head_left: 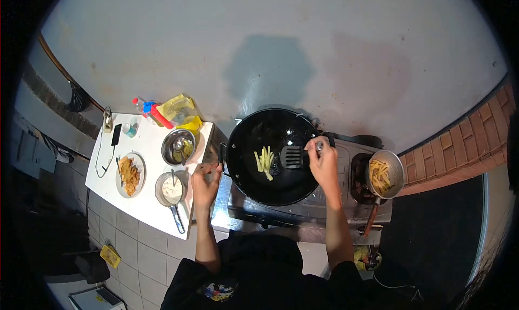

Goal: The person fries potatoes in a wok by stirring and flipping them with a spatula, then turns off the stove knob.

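Observation:
A large black wok stands on the stove, with several pale green-yellow cut sticks lying in its middle beside some bubbling oil. My right hand is closed around the handle of a black slotted spatula, whose blade is inside the wok, just right of the sticks. My left hand is at the wok's left side, its curled fingertips at the loop handle. Part of that handle is hidden behind the fingers.
Right of the wok, a small pan of fried sticks sits on another burner. On the white table are a plate of fried food, a steel bowl, a saucepan of white batter, a phone and yellow packaging.

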Demonstrator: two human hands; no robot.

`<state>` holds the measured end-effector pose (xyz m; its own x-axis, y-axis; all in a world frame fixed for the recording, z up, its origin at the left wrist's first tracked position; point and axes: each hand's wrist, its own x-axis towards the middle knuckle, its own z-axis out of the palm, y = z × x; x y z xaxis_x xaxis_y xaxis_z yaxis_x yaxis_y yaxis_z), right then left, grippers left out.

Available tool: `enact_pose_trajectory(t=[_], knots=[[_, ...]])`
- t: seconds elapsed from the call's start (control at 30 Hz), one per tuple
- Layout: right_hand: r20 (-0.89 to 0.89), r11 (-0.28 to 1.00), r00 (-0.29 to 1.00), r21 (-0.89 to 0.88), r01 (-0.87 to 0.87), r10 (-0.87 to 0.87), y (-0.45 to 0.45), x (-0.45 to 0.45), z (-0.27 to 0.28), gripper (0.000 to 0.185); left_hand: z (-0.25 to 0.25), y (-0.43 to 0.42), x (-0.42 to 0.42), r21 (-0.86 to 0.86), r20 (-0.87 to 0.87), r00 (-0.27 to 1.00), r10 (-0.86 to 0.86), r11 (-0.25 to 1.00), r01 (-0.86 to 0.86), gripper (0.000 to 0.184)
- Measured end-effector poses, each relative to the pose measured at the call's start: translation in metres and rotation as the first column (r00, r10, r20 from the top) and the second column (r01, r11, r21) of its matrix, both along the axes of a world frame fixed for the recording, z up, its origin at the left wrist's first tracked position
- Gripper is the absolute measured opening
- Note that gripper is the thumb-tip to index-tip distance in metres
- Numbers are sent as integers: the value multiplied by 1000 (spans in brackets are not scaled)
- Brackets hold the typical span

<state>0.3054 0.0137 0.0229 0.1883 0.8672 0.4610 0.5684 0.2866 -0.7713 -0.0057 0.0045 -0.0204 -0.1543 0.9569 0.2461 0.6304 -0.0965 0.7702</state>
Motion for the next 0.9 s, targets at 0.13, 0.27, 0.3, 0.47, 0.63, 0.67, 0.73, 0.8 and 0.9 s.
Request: enact_pose_trajectory(t=[0.13,0.27,0.3,0.47,0.63,0.67,0.73,0.8,0.9], knots=[[-207,995,974,50,-81,90,2,-7,-5,14,6,0,2,-16,12,1000,-7,1000,7,27],[-83,999,996,-42,28,-32,-4,-1,9,14,7,-1,4,-49,79,997,-7,999,11,27],[-37,999,999,-40,27,-28,-2,-3,5,15,7,-1,6,-45,104,995,-8,999,13,27],[-170,996,983,58,-62,71,4,-10,-1,13,8,0,5,-64,83,996,-15,998,20,27],[-64,998,997,43,-37,40,2,-10,2,16,10,-2,5,9,37,999,-35,999,35,28],[-64,998,997,43,-39,42,1,-13,0,16,8,-1,5,-11,60,998,-29,999,30,28],[-265,998,962,8,-58,58,-3,-21,-4,15,6,-1,5,-35,85,996,-18,999,21,28],[-285,999,958,-12,-48,43,-5,-24,-10,16,6,-2,5,-37,63,998,-12,999,14,28],[-176,999,984,-30,-13,7,-7,-22,-15,17,2,-2,3,12,77,996,-39,999,38,29]])
